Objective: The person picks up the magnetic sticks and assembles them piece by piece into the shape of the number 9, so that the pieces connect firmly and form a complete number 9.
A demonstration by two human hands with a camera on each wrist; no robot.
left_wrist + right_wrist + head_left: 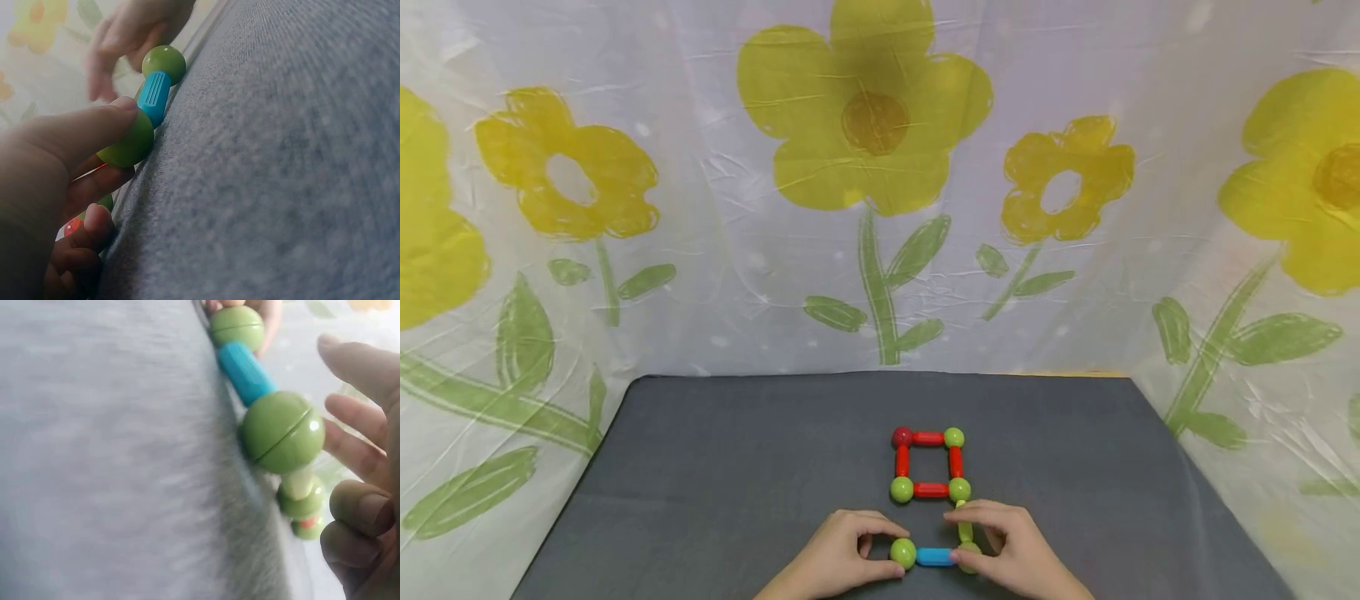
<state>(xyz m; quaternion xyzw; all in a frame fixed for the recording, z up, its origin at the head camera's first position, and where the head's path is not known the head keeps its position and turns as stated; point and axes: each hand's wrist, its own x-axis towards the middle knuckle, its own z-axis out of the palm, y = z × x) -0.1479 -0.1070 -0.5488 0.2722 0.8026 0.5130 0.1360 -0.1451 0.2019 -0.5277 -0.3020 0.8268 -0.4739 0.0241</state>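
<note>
My left hand (pixel 847 552) pinches a green ball (pixel 903 553) between thumb and fingers at the table's near side. From that ball a blue rod (pixel 934 557) runs right to another green ball (pixel 972 563). Around this second ball my right hand (pixel 1018 546) hovers with thumb and fingers spread; in the right wrist view its thumb (pixel 350 362) stands apart from the ball. A yellow-green rod (pixel 966 528), partly behind the right fingers, leads up to the corner ball (pixel 959 489) of a square. Red rods (pixel 930 490) form the square's sides, with a red ball (pixel 902 437) at its far left corner.
The pieces lie on a dark grey cloth-covered table (pixel 737 458). Behind it and along both sides hangs a pale curtain (pixel 722 250) printed with yellow flowers. The table's far edge (pixel 820 374) meets the curtain.
</note>
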